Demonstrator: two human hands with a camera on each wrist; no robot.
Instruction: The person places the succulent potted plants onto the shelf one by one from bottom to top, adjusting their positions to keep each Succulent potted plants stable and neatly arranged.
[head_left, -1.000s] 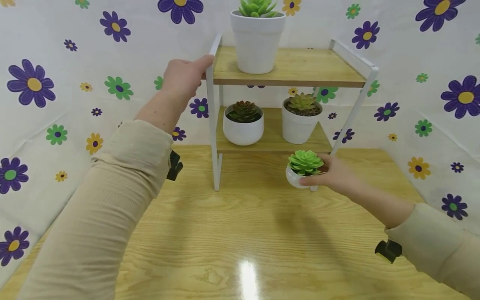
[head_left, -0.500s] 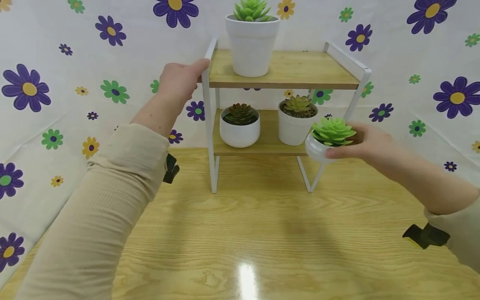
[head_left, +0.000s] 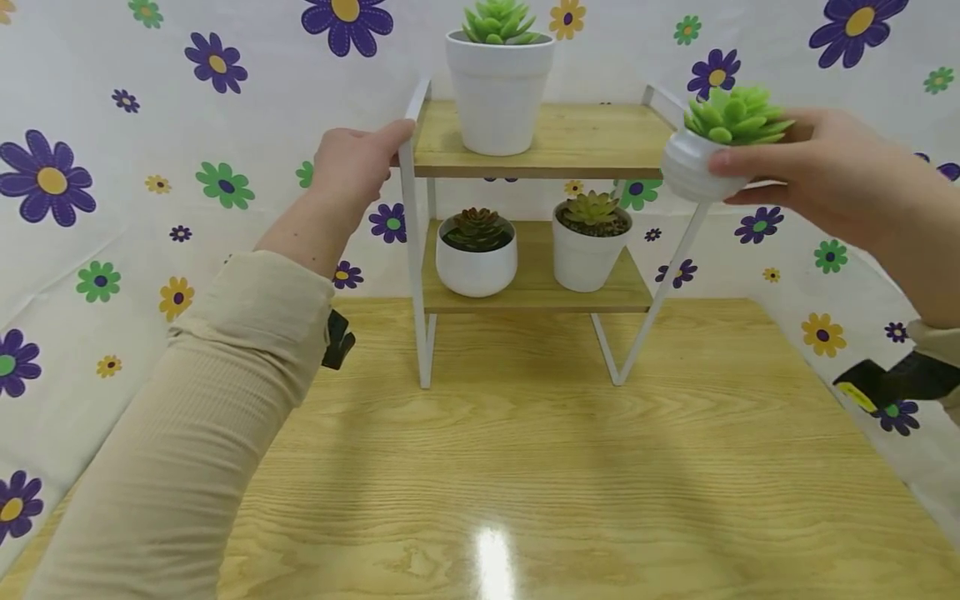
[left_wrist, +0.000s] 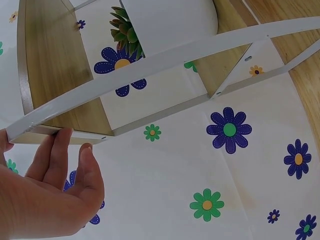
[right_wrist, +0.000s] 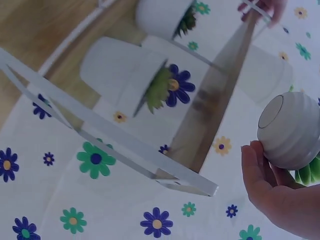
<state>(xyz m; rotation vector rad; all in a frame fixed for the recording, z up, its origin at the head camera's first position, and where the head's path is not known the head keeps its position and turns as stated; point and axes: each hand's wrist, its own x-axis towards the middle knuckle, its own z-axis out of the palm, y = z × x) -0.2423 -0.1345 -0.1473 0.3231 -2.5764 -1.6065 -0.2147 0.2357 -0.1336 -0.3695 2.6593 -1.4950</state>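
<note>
My right hand [head_left: 832,167] holds a small potted succulent [head_left: 701,167], a bright green rosette in a ribbed white pot, in front of the rack's upper right corner. In the right wrist view the pot [right_wrist: 292,130] shows its underside, fingers and thumb around its side. At the left my left hand [head_left: 352,167] grips the upper corner of the two-tier rack [head_left: 510,172], which has wooden shelves and a white frame. The left wrist view has its fingertips [left_wrist: 62,135] under the top shelf's edge, against the frame.
A large potted succulent [head_left: 498,100] stands on the top shelf's left part. Below it are a dark reddish succulent in a round white pot [head_left: 477,271] and a yellowish succulent in a tapered pot [head_left: 588,258]. A flower-print cloth [head_left: 262,125] hangs behind the wooden table [head_left: 487,450].
My right hand has lifted the small potted succulent up and to the right, from below the lower shelf to the top shelf's height. The left hand stays on the rack; the view shifts slightly.
</note>
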